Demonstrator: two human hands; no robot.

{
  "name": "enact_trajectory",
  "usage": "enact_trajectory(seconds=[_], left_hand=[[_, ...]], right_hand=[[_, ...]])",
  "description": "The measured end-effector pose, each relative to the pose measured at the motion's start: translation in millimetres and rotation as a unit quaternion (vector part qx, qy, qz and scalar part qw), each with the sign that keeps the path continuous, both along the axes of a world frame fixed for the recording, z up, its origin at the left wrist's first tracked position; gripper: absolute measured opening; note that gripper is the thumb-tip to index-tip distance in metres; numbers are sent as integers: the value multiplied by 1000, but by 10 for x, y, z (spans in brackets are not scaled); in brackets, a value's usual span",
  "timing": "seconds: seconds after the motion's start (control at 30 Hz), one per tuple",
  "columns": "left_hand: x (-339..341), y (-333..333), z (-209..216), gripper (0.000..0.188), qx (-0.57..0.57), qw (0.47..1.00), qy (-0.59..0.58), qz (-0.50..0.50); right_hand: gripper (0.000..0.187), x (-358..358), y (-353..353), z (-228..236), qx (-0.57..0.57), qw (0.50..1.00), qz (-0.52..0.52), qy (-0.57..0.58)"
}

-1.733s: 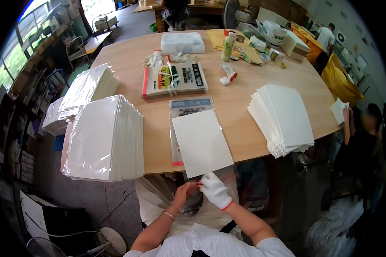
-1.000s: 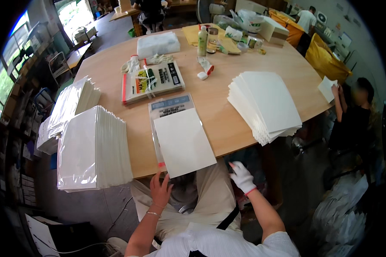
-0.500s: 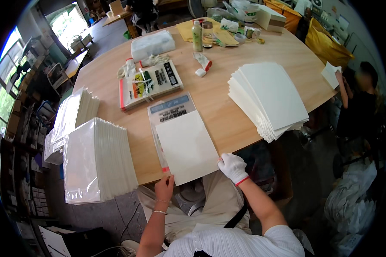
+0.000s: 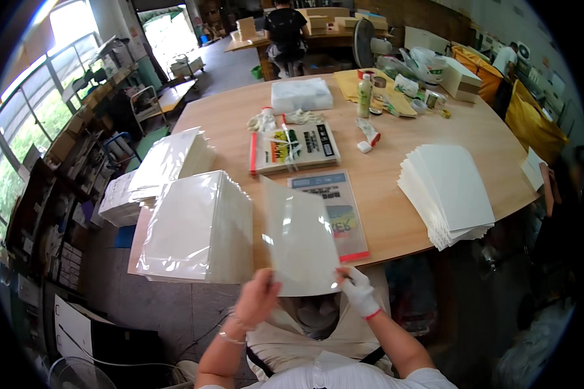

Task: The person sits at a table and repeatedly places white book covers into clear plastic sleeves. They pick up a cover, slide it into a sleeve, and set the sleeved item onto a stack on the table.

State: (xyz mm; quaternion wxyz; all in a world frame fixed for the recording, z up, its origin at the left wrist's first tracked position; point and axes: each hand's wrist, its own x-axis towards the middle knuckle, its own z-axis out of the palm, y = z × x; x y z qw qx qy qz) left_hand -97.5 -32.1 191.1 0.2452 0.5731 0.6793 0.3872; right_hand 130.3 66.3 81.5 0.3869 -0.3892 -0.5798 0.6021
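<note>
A white card sheet (image 4: 302, 243) is lifted off the table and tilted, with bright glints like clear film on its surface. My bare left hand (image 4: 258, 298) pinches its near left corner. At the near right corner my right hand (image 4: 360, 292), in a white glove with bare fingertips, grips the same sheet. Beneath and to the right lies a flat printed clear bag (image 4: 353, 217) with a blue band and a red edge. On the left stands a thick stack of film-wrapped white sheets (image 4: 182, 227). A fanned pile of plain white sheets (image 4: 451, 188) lies at the right.
A second wrapped stack (image 4: 172, 159) stands farther left. Beyond are a printed packet (image 4: 296, 146), work gloves (image 4: 263, 120), a white plastic-wrapped bundle (image 4: 302, 95) and a green bottle (image 4: 365, 97). At the right edge another person's hand (image 4: 546, 174) holds a white sheet.
The card sheet has risen off the printed bag and swung to the left, uncovering more of the bag. Both my hands have moved with it. The head view has shifted left and upward.
</note>
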Motion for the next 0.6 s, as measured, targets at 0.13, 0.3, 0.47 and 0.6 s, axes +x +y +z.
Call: enact_trajectory(seconds=[0.13,0.3,0.47,0.6], left_hand=[[-976,-447,541,16,128,977,-55,159],[-2688,-1021,368,41,118,965,-31,234],[-2694,-719,123,41,83,961,-56,256],[-3092,-1067,-259,42,183,913,195,307]], right_hand=[[28,-1087,87,725,135,984,96,66],[23,-2200,-170,1219,216,950,216,60],[16,-2057,-31,1206,202,944,254,62],[13,-1105,128,1127,288,939,178,55]])
